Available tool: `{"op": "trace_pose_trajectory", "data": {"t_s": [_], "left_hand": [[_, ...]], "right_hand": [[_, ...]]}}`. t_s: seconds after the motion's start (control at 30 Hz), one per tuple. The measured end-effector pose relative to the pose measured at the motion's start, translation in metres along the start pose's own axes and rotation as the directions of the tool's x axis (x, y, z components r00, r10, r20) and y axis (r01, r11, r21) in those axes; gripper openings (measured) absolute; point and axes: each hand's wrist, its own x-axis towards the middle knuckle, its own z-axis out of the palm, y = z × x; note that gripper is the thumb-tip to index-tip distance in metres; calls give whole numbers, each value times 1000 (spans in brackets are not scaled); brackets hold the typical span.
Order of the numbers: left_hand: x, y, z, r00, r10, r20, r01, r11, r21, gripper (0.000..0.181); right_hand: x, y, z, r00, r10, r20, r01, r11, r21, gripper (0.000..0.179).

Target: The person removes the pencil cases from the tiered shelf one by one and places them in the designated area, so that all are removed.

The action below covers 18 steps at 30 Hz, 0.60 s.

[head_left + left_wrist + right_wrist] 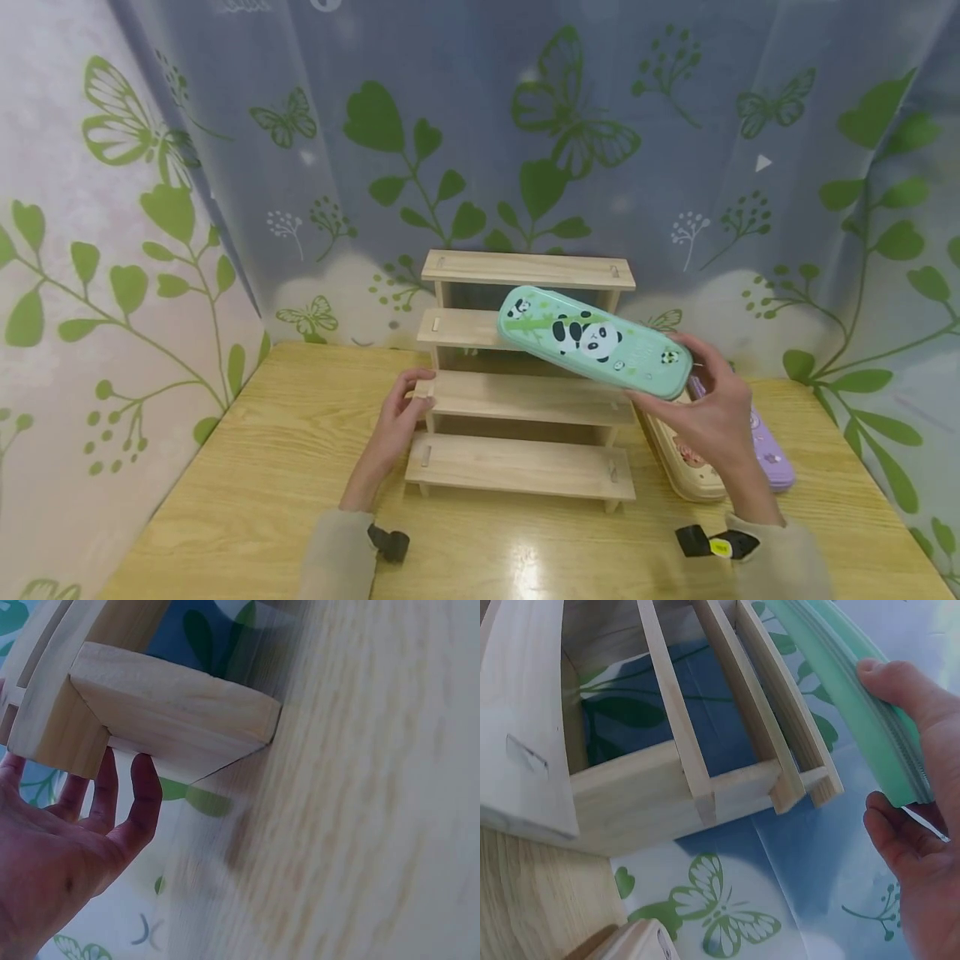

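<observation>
A mint-green pencil case [592, 342] with pandas on its lid is held up, tilted, in front of the upper steps of a wooden tiered shelf [517, 462]. My right hand [712, 408] grips its right end, thumb on one side and fingers on the other. In the right wrist view the zipper along the side of the pencil case [855, 697] shows, closed where visible. At the shelf's left side my left hand [397, 417] grips the end of a middle step. From the left wrist, its fingers reach under the wooden step [56, 727].
Right of the shelf, a cream case [701, 479] and a purple case [772, 454] lie side by side on the wooden table [285, 467], partly behind my right hand. A patterned curtain [465, 108] stands close behind the shelf.
</observation>
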Motion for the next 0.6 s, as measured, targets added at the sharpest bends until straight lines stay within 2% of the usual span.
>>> {"op": "trace_pose_trajectory", "data": {"t_s": [0.23, 0.5, 0.6], "left_hand": [[0, -1, 0, 1000, -4, -1, 4, 1000, 17, 37], [0, -1, 0, 1000, -1, -1, 1, 1000, 0, 37], [0, 0, 0, 1000, 4, 0, -4, 1000, 7, 37]], "right_hand": [[-6, 5, -13, 996, -34, -79, 33, 999, -13, 90], [-15, 11, -31, 986, -28, -162, 32, 999, 24, 87], [-18, 15, -37, 980, -49, -193, 58, 998, 38, 86]]}}
